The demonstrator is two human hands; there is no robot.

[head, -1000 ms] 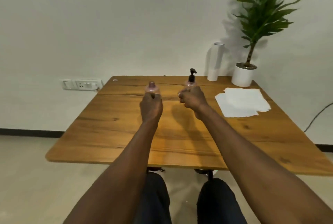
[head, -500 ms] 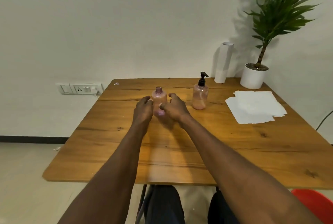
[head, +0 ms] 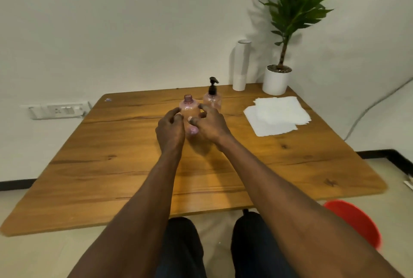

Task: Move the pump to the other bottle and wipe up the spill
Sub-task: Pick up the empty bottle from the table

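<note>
— Both of your hands are cupping the open bottle (head: 189, 109): your left hand (head: 171, 129) is wrapping its left side and your right hand (head: 211, 124) is pressing against its right side, fingers curled round it, so you are gripping it between them on the table (head: 111, 166).

— And the pump?

— You are not touching it. The pump (head: 213, 86) is sitting screwed onto the second bottle (head: 212, 102), which is standing just behind and to the right of the one you are holding, near your right fingertips.

— So how far along am I getting?

— By my reading, you are only beginning. The pump is not yet moved, the open neck is waiting for it, and no wiping is showing. I cannot make out a spill on the wood; it may be hidden or too faint.

— What am I counting here?

— You are looking at two bottles, one pump, and a small pile of paper towels (head: 277, 114) lying well to the right; how many sheets, I cannot tell. One white roll (head: 241, 65) and one potted plant (head: 277, 78) are standing at the far edge.
</note>
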